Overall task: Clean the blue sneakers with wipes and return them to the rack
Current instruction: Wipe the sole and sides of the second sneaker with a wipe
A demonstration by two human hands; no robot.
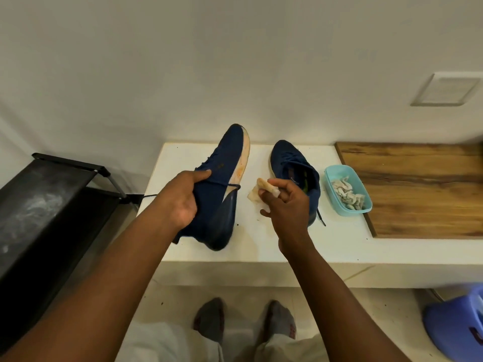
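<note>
My left hand [181, 198] grips a blue sneaker [224, 176] by its upper and holds it tilted above the white ledge [261, 246], its stained pale sole turned to the right. My right hand [286, 207] pinches a crumpled, soiled wipe [261, 190] just to the right of that sole, a small gap between them. The second blue sneaker [292, 165] stands upright on the ledge behind my right hand, partly hidden by it. A light blue tub [362, 207] holding several used-looking wipes [346, 195] sits to its right.
A black shoe rack [49, 205] stands at the left, beside the ledge. A wooden board [418, 189] covers the ledge's right part. A blue plastic bucket [454, 327] sits on the floor at lower right. My socked feet [245, 322] are below the ledge.
</note>
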